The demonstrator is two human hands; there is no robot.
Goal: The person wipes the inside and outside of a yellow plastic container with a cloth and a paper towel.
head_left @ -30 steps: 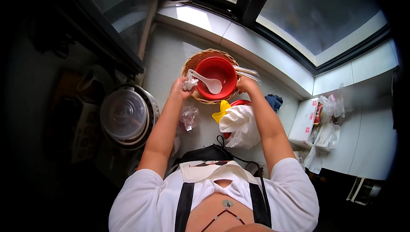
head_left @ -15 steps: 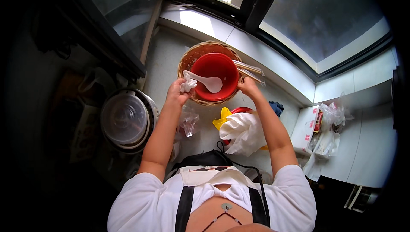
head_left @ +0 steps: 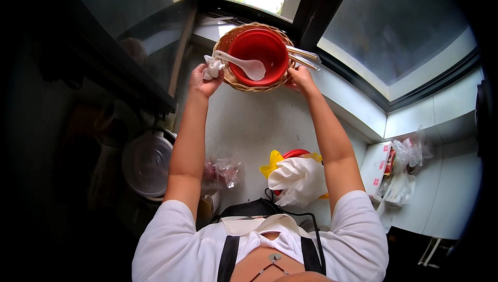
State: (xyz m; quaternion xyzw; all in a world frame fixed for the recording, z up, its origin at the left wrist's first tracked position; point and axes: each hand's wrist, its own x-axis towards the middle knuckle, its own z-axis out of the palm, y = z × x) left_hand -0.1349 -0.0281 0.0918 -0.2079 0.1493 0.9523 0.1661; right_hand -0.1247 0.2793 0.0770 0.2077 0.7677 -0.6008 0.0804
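Observation:
A round wicker basket point(head_left: 255, 88) is held out at arm's length near the window. Inside it sits a red bowl point(head_left: 259, 46), with a white spoon point(head_left: 254, 68) lying across it, handle toward the left rim. Slim sticks in clear wrappers point(head_left: 305, 53), which look like chopsticks, jut out over the basket's right side. My left hand point(head_left: 202, 85) is closed at the basket's left edge, with a crumpled white tissue point(head_left: 212, 67) in its fingers. On the right edge, just below the sticks, my right hand point(head_left: 302, 78) grips the rim; its fingertips are partly hidden.
Dark window frames point(head_left: 306, 9) and a white sill point(head_left: 353, 95) border the far side. Nearer me are a white cloth point(head_left: 298, 178) over something red and yellow, and a clear plastic bag point(head_left: 225, 172). A lidded container point(head_left: 148, 162) stands left, a white box point(head_left: 374, 168) right.
Both my hands have carried the basket, with the bowl and spoon in it, farther away toward the window. My arms are stretched out more.

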